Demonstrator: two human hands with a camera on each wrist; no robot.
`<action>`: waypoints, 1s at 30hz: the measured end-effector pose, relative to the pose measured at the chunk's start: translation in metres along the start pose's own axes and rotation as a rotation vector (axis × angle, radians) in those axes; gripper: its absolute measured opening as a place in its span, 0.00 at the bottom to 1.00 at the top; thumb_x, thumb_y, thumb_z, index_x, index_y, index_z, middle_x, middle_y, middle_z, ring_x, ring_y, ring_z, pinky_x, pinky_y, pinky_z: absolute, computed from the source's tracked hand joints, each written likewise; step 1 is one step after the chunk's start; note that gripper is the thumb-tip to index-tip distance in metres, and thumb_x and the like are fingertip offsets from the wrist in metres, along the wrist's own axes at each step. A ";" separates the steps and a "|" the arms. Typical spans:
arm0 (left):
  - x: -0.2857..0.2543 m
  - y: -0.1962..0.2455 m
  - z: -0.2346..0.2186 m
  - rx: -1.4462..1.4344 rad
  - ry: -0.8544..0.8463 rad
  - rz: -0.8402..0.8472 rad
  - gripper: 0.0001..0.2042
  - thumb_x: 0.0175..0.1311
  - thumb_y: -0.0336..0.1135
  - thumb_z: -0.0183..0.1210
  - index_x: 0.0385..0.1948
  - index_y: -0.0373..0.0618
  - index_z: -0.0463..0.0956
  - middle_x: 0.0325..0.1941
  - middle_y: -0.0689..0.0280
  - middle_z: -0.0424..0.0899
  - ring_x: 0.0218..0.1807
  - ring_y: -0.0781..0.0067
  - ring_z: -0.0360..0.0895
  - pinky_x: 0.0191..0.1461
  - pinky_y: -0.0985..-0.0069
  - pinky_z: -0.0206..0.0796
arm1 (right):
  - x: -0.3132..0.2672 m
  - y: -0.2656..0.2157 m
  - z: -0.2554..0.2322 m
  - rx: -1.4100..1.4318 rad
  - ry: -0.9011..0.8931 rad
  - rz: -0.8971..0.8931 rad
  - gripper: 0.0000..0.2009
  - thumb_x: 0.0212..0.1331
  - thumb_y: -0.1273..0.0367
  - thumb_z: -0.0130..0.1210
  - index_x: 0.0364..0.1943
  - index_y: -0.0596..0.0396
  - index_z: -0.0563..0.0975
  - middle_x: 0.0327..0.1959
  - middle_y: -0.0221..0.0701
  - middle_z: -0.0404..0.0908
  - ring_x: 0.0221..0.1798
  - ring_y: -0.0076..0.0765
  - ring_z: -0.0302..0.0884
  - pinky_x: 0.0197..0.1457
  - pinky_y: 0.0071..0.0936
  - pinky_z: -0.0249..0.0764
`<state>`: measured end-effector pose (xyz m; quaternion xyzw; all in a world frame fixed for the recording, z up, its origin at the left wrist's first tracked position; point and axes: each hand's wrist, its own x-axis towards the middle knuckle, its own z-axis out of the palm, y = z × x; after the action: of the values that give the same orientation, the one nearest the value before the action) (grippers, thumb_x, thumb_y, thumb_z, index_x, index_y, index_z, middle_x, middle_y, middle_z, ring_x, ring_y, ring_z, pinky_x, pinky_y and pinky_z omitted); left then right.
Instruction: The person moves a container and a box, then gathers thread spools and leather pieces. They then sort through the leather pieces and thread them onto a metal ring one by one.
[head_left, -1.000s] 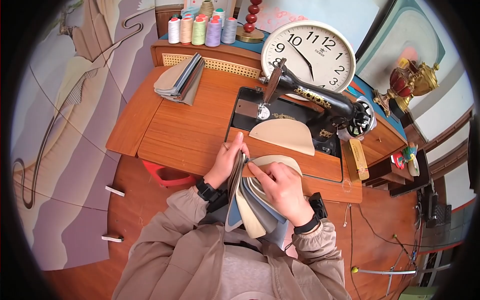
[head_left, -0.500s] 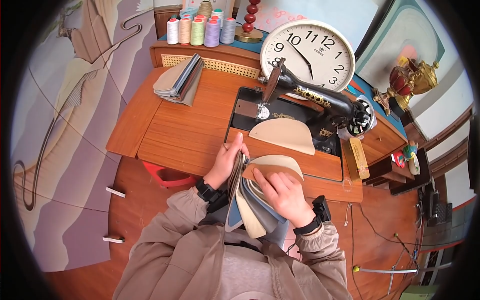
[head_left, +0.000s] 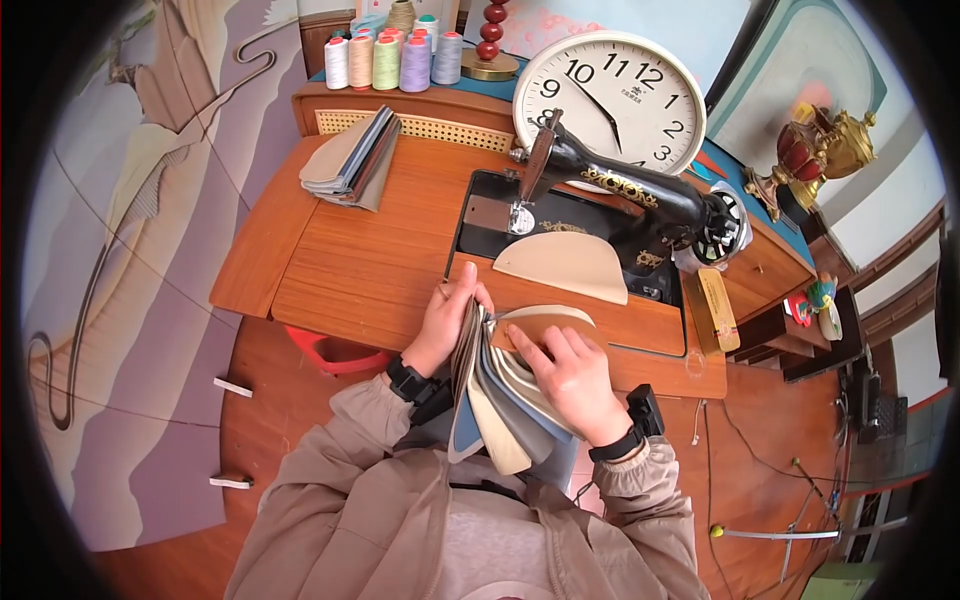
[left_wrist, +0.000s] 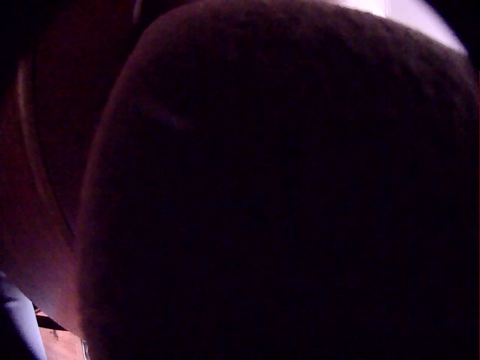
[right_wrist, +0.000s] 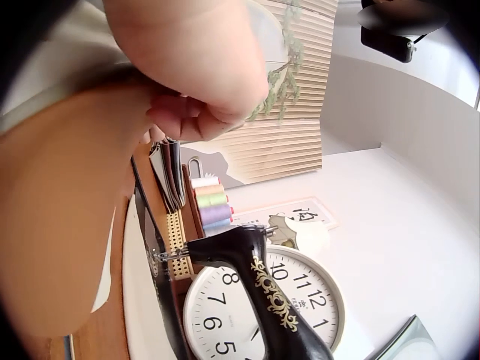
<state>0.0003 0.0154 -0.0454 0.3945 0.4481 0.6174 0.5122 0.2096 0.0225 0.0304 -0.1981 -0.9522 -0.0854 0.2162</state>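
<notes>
My left hand [head_left: 447,322] grips a bunch of rounded, leather-like swatches [head_left: 500,430] at its upper end, thumb pointing up. The swatches fan out below and to the right in cream, grey, blue and brown. My right hand [head_left: 572,375] holds the brown swatch [head_left: 525,327] at the top of the fan, one digit lying along its face. In the right wrist view this brown swatch [right_wrist: 67,210] spreads large beneath curled fingers. A beige half-round piece [head_left: 562,268] lies on the table in front of the black sewing machine [head_left: 625,185]. Dark material fills the left wrist view.
A second stack of swatches [head_left: 352,160] lies at the table's back left. Behind it, thread spools [head_left: 387,62] stand on the raised shelf. A white wall clock [head_left: 610,100] leans behind the machine. A yellow box [head_left: 716,310] sits at the right edge.
My right hand has shifted from the brown swatch's inner corner to farther along its face, uncovering more of it. The left hand keeps its grip. The head view has tilted slightly.
</notes>
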 end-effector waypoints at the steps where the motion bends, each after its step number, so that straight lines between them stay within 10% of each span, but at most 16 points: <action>1: 0.000 0.001 0.000 -0.024 0.009 -0.004 0.35 0.78 0.60 0.34 0.16 0.42 0.73 0.20 0.64 0.77 0.23 0.78 0.69 0.32 0.80 0.62 | -0.001 -0.001 0.003 0.000 0.002 0.001 0.27 0.46 0.72 0.56 0.57 0.51 0.79 0.29 0.27 0.68 0.32 0.31 0.72 0.33 0.27 0.73; 15: 0.001 0.002 0.002 -0.028 -0.094 0.170 0.35 0.80 0.57 0.32 0.16 0.41 0.73 0.19 0.59 0.79 0.27 0.68 0.77 0.39 0.73 0.69 | 0.017 0.025 -0.003 0.759 -0.145 0.083 0.08 0.56 0.71 0.57 0.38 0.58 0.83 0.35 0.36 0.79 0.39 0.46 0.78 0.43 0.38 0.76; 23: 0.001 -0.001 -0.004 -0.034 -0.076 0.006 0.35 0.79 0.57 0.32 0.14 0.41 0.71 0.18 0.58 0.77 0.27 0.66 0.75 0.40 0.72 0.67 | 0.047 0.063 0.085 0.280 0.146 0.260 0.10 0.53 0.73 0.60 0.39 0.61 0.80 0.40 0.40 0.82 0.46 0.49 0.79 0.50 0.41 0.77; 30: 0.001 0.002 -0.002 -0.002 -0.108 0.053 0.35 0.80 0.55 0.31 0.15 0.40 0.72 0.18 0.58 0.76 0.27 0.67 0.75 0.39 0.72 0.67 | 0.046 0.074 0.097 0.132 -0.006 0.240 0.07 0.48 0.76 0.59 0.34 0.61 0.79 0.33 0.39 0.79 0.37 0.49 0.78 0.43 0.42 0.78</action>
<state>-0.0028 0.0159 -0.0440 0.4385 0.4088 0.6090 0.5193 0.1653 0.1293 -0.0296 -0.2964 -0.9257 0.0047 0.2349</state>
